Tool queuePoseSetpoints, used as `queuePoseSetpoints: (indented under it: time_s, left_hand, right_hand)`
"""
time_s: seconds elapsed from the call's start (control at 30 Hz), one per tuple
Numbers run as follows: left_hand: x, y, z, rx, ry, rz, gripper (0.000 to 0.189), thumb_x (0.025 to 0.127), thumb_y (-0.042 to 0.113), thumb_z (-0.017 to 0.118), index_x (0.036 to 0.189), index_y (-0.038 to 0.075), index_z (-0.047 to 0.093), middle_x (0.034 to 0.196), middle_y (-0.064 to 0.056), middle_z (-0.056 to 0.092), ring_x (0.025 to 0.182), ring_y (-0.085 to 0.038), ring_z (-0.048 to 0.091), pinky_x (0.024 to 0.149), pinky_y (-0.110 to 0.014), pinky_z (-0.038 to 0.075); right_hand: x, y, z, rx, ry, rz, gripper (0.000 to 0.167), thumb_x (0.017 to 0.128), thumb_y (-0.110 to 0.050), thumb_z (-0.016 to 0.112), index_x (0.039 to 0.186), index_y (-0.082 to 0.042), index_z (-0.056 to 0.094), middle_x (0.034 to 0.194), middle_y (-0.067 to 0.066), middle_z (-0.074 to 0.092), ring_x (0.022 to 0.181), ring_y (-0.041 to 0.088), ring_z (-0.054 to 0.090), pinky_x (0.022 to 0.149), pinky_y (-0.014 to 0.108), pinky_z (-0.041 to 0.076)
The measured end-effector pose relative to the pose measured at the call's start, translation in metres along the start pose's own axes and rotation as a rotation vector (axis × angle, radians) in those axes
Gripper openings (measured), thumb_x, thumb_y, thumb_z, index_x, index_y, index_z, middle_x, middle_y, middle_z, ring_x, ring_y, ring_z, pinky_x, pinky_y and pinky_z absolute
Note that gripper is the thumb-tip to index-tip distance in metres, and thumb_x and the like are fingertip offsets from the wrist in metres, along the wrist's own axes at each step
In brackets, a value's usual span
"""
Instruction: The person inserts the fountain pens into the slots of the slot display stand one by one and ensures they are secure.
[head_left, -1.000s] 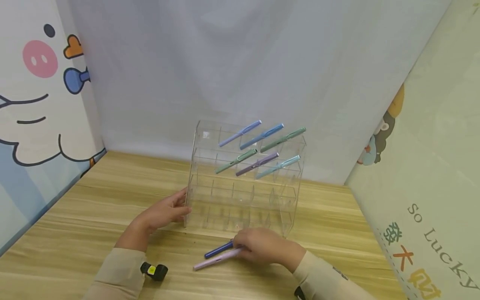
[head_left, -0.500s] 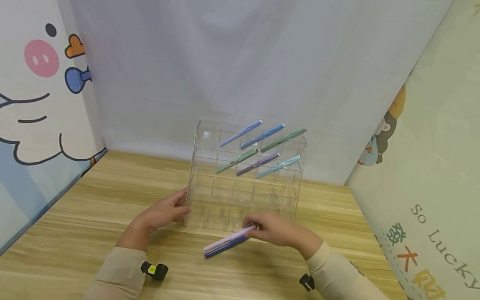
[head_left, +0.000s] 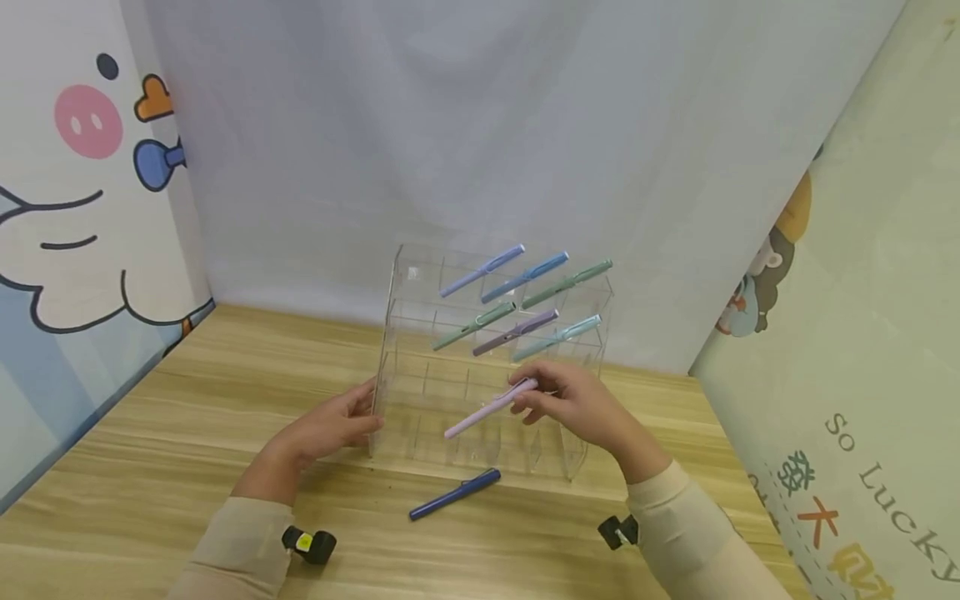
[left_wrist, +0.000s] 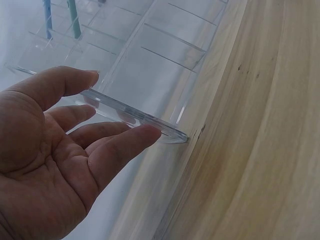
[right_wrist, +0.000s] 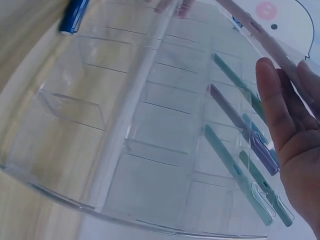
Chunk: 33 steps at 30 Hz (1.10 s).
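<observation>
My right hand [head_left: 573, 404] pinches a pale pink pen [head_left: 487, 410] near its clip end. The pen is tilted in front of the lower tiers of a clear acrylic pen rack [head_left: 442, 446]. At the rack's left side, my left hand [head_left: 330, 427] holds the side panel [left_wrist: 132, 111], thumb on one side and fingers on the other. A dark blue pen [head_left: 454, 495] lies on the table before the rack. Three pens, lilac [head_left: 482, 271], blue [head_left: 525, 277] and green [head_left: 567, 284], lean in the top tier. Below them sit green [head_left: 475, 326], purple [head_left: 516, 332] and light blue [head_left: 557, 338] pens.
The wooden table [head_left: 180, 408] extends around the rack. A pale curtain [head_left: 465, 125] hangs behind it. Printed panels stand at the left [head_left: 67, 208] and right [head_left: 847, 333]. The lower two tiers [right_wrist: 155, 125] are divided into slots by clear partitions.
My right hand has lifted the pale pink pen off the table, away from the dark blue pen, and raised it in front of the rack. My left hand stays at the rack's side.
</observation>
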<state>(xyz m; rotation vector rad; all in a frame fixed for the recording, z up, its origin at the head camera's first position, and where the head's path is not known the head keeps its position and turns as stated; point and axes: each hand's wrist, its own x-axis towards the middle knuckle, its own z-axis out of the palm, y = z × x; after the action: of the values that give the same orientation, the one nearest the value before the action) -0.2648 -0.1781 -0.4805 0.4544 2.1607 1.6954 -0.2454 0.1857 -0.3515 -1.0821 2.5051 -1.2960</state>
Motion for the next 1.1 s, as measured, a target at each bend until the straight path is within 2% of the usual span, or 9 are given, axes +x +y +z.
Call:
queuePoseSetpoints:
  time_s: [0.27,0.57,0.73,0.93,1.1]
  left_hand:
    - [-0.003,0.001,0.000,0.001,-0.010,0.009,0.080,0.101,0.028,0.057,0.160,0.016,0.005,0.160,-0.024,0.020,0.142,-0.041,0.033,0.104,-0.051,0.046]
    - [-0.005,0.002,0.000,-0.002,0.001,0.009,0.079,0.100,0.029,0.058,0.160,0.016,0.006,0.161,-0.023,0.020,0.142,-0.040,0.033,0.102,-0.048,0.048]
    - [-0.005,0.002,0.000,-0.005,-0.003,0.006,0.083,0.099,0.032,0.059,0.160,0.016,0.005,0.161,-0.022,0.018,0.142,-0.040,0.033,0.102,-0.048,0.048]
    - [-0.006,0.003,0.000,-0.008,-0.001,0.004,0.082,0.099,0.030,0.059,0.159,0.015,0.005,0.161,-0.022,0.017,0.142,-0.041,0.034,0.103,-0.048,0.048]
    - [-0.006,0.003,-0.001,-0.004,0.006,-0.004,0.082,0.099,0.030,0.059,0.159,0.015,0.005,0.161,-0.023,0.018,0.142,-0.041,0.034,0.103,-0.047,0.048]
  right_hand:
    - [0.009,0.004,-0.012,0.272,0.197,-0.053,0.030,0.100,-0.008,0.056,0.128,0.003,0.056,0.114,0.023,0.061,0.099,0.020,0.068,0.081,0.041,0.059]
    - [0.019,0.003,-0.023,0.483,0.435,-0.091,0.033,0.099,-0.008,0.058,0.123,0.014,0.054,0.111,0.013,0.063,0.101,0.020,0.068,0.089,0.038,0.056]
    - [0.024,0.002,-0.024,0.473,0.484,-0.132,0.030,0.099,-0.008,0.058,0.119,0.014,0.055,0.109,0.013,0.065,0.103,0.020,0.068,0.090,0.037,0.055]
    - [0.030,0.000,-0.023,0.357,0.480,-0.159,0.029,0.099,-0.011,0.059,0.120,0.009,0.055,0.116,0.027,0.060,0.106,0.022,0.067,0.091,0.036,0.055]
    - [0.033,0.002,-0.019,0.310,0.469,-0.156,0.030,0.099,-0.011,0.058,0.121,0.008,0.052,0.119,0.029,0.059,0.108,0.022,0.066,0.092,0.034,0.055]
